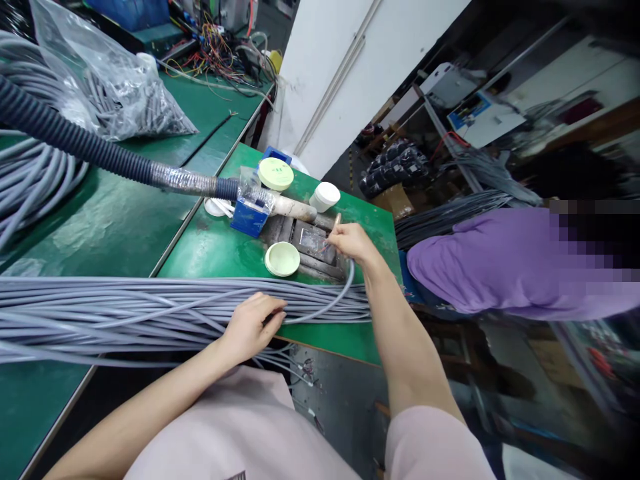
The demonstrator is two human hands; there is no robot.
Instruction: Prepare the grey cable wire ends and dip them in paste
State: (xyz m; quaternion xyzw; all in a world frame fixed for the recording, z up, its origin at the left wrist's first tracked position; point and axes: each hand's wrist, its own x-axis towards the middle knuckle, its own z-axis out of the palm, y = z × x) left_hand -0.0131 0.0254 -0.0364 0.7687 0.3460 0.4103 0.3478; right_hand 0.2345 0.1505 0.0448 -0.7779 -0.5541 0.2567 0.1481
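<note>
My right hand [351, 241] is closed around the end of a grey cable [345, 291], which curves up from the bundle. Thin stripped wires show at its fingertips, over the shiny rectangular surface of what looks like a solder pot [314, 241]. Across the front of the green table lies a long bundle of grey cables [165, 303]. Resting on that bundle, my left hand [254, 323] has its thumb apart from its curved fingers and grips nothing visible. A small pale cup [283, 259] stands just left of the pot.
A ribbed dark hose [100, 148] runs to a pale nozzle [295, 209] beside a blue block [249, 217]. Nearby are a yellow-lidded tub [275, 173] and a white jar [325, 197]. Coiled cables and a plastic bag [135, 93] lie left. A person in purple [500, 267] is at right.
</note>
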